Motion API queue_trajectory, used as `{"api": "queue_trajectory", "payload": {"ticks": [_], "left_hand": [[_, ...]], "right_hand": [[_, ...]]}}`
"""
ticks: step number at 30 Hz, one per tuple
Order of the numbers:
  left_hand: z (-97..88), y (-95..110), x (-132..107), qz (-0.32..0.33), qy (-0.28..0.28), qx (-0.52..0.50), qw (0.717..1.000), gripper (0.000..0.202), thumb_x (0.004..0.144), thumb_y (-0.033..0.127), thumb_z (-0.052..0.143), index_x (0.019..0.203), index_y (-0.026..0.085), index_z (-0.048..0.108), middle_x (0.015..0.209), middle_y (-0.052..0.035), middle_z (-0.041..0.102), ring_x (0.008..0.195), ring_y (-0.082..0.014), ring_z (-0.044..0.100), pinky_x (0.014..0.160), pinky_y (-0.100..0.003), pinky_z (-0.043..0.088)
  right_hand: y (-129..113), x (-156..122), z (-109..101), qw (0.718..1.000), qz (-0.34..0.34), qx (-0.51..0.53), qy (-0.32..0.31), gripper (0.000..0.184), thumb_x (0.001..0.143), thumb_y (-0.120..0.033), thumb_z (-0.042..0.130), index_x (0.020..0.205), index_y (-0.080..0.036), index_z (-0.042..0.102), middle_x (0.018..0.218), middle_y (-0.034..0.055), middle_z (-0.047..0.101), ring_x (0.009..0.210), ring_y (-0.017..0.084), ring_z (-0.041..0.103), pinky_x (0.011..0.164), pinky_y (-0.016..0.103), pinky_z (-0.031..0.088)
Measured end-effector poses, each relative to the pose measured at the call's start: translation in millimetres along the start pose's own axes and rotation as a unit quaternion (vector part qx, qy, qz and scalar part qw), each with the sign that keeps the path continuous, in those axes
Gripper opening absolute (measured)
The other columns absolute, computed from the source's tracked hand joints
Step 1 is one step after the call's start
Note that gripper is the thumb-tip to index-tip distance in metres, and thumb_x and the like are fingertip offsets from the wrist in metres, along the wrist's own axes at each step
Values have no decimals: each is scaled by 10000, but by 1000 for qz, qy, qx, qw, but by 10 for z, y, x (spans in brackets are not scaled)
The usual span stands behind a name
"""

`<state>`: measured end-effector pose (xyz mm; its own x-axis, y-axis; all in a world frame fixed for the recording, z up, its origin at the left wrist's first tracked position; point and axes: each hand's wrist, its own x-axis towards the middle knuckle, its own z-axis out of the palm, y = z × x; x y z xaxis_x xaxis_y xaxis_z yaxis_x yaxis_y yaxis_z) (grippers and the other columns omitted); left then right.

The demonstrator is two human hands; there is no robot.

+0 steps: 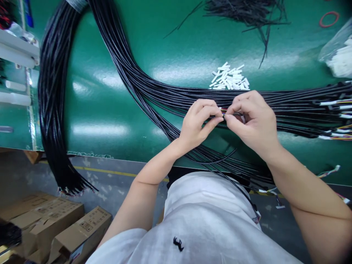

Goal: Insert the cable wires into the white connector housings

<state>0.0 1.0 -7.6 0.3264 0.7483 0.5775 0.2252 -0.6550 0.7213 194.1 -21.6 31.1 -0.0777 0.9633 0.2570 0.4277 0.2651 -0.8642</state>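
Both my hands meet over a thick bundle of black cables (159, 86) lying across the green table. My left hand (202, 119) pinches the coloured wire end of one cable, where a small white piece shows at the fingertips. My right hand (251, 123) grips the same cable just beside it, thumb and forefinger pressed together near the black sheath. Thin red and yellow wires (224, 109) show between the two hands. Just beyond them lies a pile of short white tubes (230, 77). The exact spot under my fingertips is partly hidden.
Cable ends with white sleeves (341, 106) lie at the right. Thin black strips (242, 11), a red ring (329, 19) and a plastic bag of white parts (341, 55) are at the back. Cables hang over the front edge. Cardboard boxes (79, 234) stand on the floor.
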Motion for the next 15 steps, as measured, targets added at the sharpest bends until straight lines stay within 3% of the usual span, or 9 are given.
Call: {"api": "queue_trajectory", "payload": {"ticks": [5, 10, 12, 15], "left_hand": [[18, 11, -25, -46, -7, -23, 999, 255, 1074, 447, 585, 983, 214, 632, 1024, -28, 660, 954, -120, 640, 791, -264, 525], [47, 11, -53, -144, -20, -105, 984, 356, 1035, 541, 627, 926, 203, 620, 1076, -33, 629, 997, -114, 632, 829, -255, 535], [46, 29, -29, -211, -42, -187, 958, 394, 1021, 601, 621, 968, 212, 591, 1030, -16, 637, 933, -94, 638, 815, -244, 542], [27, 76, 30, -315, -70, -309, 895, 448, 964, 646, 684, 1091, 236, 556, 972, 11, 665, 853, -74, 664, 769, -217, 553]], "right_hand": [[15, -26, 49, 1000, -21, -8, 0, 149, 823, -100, 710, 837, -248, 716, 1000, 29, 651, 583, 85, 485, 526, 297, 436], [38, -43, 80, 999, -39, -26, 4, 157, 802, -90, 693, 811, -247, 701, 982, 25, 643, 572, 88, 461, 511, 304, 425], [30, -40, 75, 999, -35, -31, 8, 169, 799, -82, 680, 804, -251, 692, 959, 24, 631, 591, 102, 482, 511, 309, 426], [-1, -34, 56, 1000, -15, -27, 6, 182, 817, -83, 667, 812, -264, 683, 942, 28, 607, 625, 126, 512, 522, 324, 438]]}}
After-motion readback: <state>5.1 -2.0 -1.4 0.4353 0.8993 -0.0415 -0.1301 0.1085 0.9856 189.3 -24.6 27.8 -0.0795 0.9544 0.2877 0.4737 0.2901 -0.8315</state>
